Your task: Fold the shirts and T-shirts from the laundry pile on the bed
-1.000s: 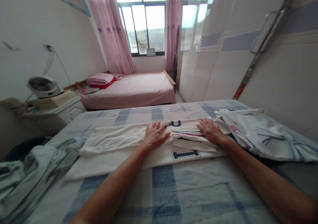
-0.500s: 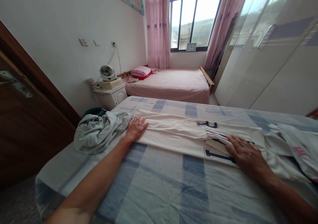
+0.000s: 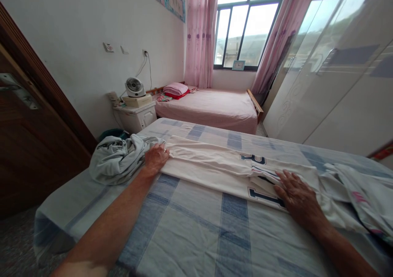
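A white shirt [image 3: 208, 164] with dark block letters lies folded into a long strip across the bed. At its left end is my left hand [image 3: 156, 158], its fingers curled over the edge of the cloth. My right hand [image 3: 296, 193] rests flat on the shirt's right part, fingers stretched out, beside the striped sleeve band [image 3: 260, 171]. A crumpled pale grey garment [image 3: 113, 162] lies against the left hand's outer side. Further right of the right hand is another loose white garment [image 3: 365, 191] with pink marks.
Under the clothes is a blue-and-white checked bedsheet [image 3: 190, 228]. Beyond stands a second bed [image 3: 215, 105] with pink bedding. A small fan [image 3: 135, 87] sits on a white bedside cabinet [image 3: 138, 115]. A wooden door [image 3: 33, 146] is at left, a glossy wardrobe [image 3: 331, 93] at right.
My left hand has slid left to the shirt's end, and its fingers have gone from flat to curled. My right hand stays flat on the shirt. The view has shifted slightly.
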